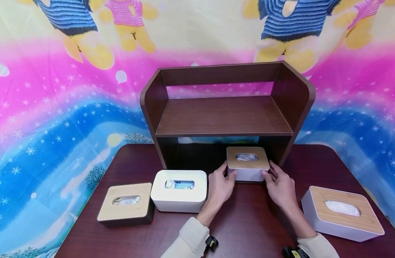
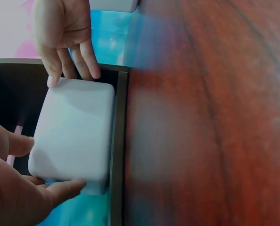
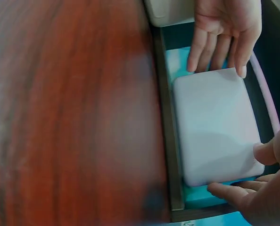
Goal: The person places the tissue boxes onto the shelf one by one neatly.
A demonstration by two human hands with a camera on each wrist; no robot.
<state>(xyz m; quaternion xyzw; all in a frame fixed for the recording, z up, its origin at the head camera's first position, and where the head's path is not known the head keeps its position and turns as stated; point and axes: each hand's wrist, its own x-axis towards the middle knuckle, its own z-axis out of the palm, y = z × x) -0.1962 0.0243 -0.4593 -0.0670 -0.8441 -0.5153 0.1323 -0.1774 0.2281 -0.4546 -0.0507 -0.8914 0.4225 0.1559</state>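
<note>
A small tissue box with a wooden lid and white sides sits in the mouth of the shelf's lower compartment, toward its right side. My left hand grips its left end, thumb at the front corner. On the opposite end, my right hand holds it with the thumb likewise on the front. Both wrist views show the box's plain pale face between the two hands, beside the dark shelf edge. Tissue shows through the oval slot in the lid.
A dark brown two-tier desk shelf stands at the back of the reddish-brown table. A white tissue box and a black one with a wooden lid sit at left. Another wooden-lidded tissue box lies at right.
</note>
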